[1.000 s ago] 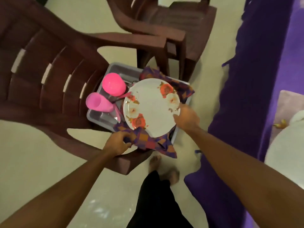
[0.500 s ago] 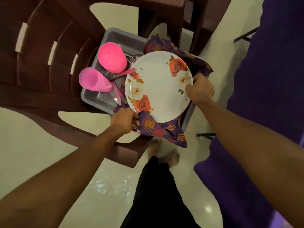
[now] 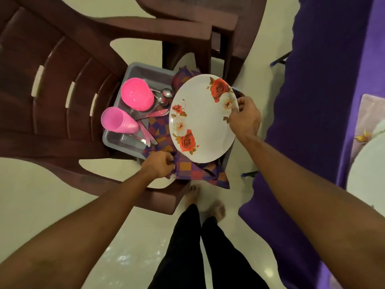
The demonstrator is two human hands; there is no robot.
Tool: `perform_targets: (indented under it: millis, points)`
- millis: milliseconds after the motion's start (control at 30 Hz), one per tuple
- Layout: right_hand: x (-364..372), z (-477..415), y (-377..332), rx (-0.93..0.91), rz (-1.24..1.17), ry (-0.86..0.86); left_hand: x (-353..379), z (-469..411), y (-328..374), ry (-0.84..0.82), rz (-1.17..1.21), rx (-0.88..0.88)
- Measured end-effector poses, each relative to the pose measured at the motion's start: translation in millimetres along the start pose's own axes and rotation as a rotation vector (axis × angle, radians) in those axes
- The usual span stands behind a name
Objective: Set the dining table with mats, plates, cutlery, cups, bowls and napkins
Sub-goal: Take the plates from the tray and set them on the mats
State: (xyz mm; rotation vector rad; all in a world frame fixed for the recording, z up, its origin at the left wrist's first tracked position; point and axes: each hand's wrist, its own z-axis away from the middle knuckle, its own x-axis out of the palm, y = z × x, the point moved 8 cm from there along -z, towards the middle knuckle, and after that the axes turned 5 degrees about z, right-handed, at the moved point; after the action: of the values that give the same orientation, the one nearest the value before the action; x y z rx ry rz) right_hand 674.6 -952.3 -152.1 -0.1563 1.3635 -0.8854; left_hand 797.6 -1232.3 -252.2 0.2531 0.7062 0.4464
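Head view: rose-printed white plate (image 3: 200, 122) tight between right hand (image 3: 244, 118) fingers, left hand (image 3: 159, 164) fingers around checked napkin (image 3: 193, 171).

Dark brown moulded plastic armchair (image 3: 62, 80) at left, slotted back; grey rectangular plastic tub (image 3: 145, 68) resting on its seat. Second brown plastic chair (image 3: 229, 21) just behind, top of view. Glossy cream tiled floor (image 3: 41, 205) underneath. Deep purple cloth (image 3: 323, 101) hangs along right side.

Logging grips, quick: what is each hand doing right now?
Left hand: gripping the purple-and-orange checked cloth.
Right hand: pinching the rim of the round white rose-patterned plate.
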Motion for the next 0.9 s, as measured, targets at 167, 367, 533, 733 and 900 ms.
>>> perform_targets:
  millis: [167, 367, 533, 733, 900]
  points:
    - [-63, 14, -17, -0.082, -0.001, 0.082, -15, 12, 5, 0.160, 0.458, -0.086]
    - [-162, 39, -14, -0.171, -0.112, 0.243, -31, 40, 44, 0.303, 0.913, -0.120]
    - [-247, 71, 29, -0.190, -0.276, 0.342, -34, 85, 123, 0.329, 1.207, -0.027]
    - [-341, 105, 143, -0.037, -0.589, 0.351, 6, 152, 231, 0.403, 1.207, 0.121]
    - [-423, 134, 268, 0.073, -0.792, 0.352, 86, 196, 323, 0.415, 1.175, 0.202]
